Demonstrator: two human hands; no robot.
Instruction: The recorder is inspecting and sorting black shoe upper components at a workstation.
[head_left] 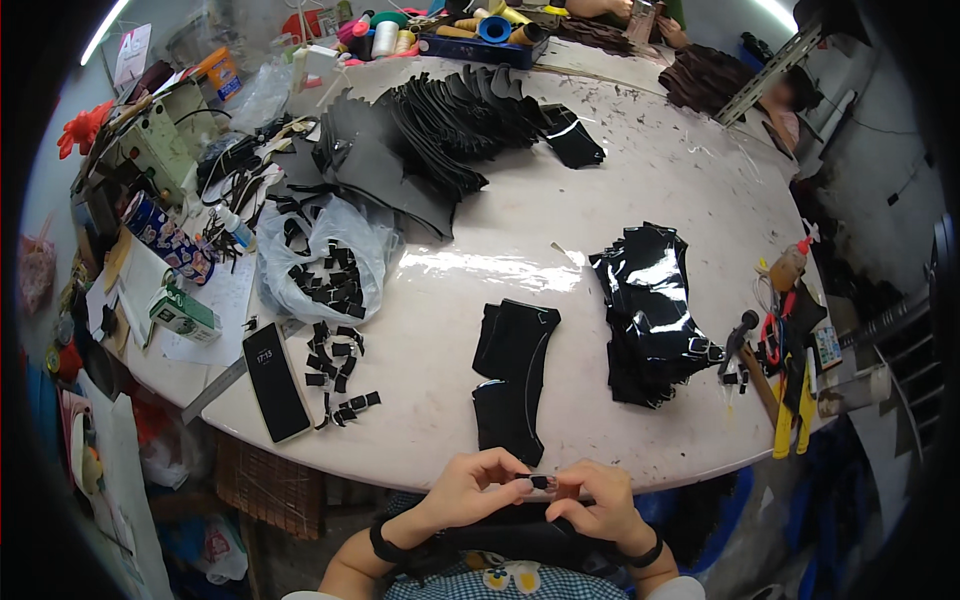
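Close to the table's front edge, my left hand (472,492) and my right hand (600,502) pinch a small black strap piece (538,482) between fingertips. A tiny pale glint shows on it, too small to name. Just beyond my fingers lies a glossy black cut piece (512,415), with another overlapping it at its far end. To the right is a stack of shiny black pieces (645,310) with a metal buckle (700,346) at its near side. Several small black strap pieces (340,362) lie scattered on the left, beside a plastic bag (372,250) holding more.
A phone (278,385) rests on a metal ruler (222,388) at the left. Dark curved pieces (420,140) are fanned at the back. A hammer (745,330) and yellow-handled scissors (793,415) lie at the right edge. Another person's hand (672,32) shows at the far side.
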